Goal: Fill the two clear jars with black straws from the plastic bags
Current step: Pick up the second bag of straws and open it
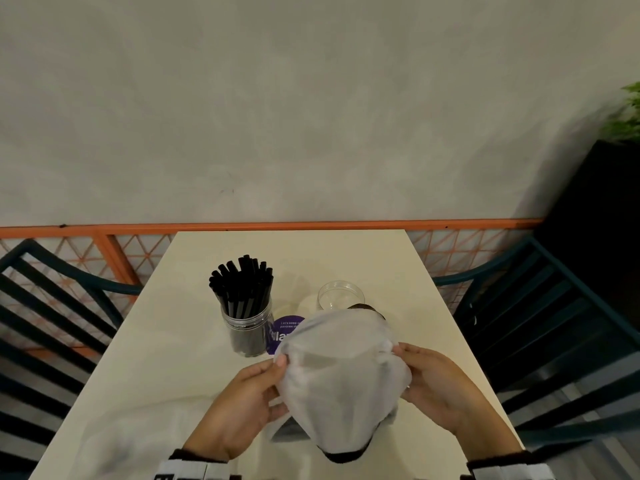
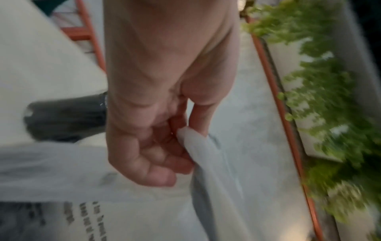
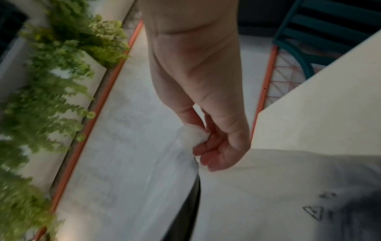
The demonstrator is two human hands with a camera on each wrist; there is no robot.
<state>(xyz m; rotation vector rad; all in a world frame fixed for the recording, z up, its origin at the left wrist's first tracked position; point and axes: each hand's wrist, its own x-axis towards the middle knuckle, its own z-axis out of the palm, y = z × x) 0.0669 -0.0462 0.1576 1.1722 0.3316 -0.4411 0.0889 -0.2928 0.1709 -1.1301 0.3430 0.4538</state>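
Observation:
I hold a cloudy plastic bag (image 1: 341, 382) up over the table's near half, pulled wide between both hands. My left hand (image 1: 256, 386) pinches its left edge (image 2: 191, 138). My right hand (image 1: 420, 372) pinches a bunched corner of the bag (image 3: 195, 135). Black straws show dimly at the bag's far end (image 1: 363, 308) and near end (image 1: 346, 457). A clear jar (image 1: 247, 327) full of black straws (image 1: 242, 282) stands left of the bag. A second clear jar (image 1: 339, 295) stands empty just behind the bag.
A purple round sticker (image 1: 285, 332) lies on the cream table (image 1: 173, 341) between the jars. Another plastic bag (image 1: 138, 431) lies flat at the near left. Dark slatted chairs (image 1: 52, 306) flank the table, and an orange rail (image 1: 277, 226) runs behind it.

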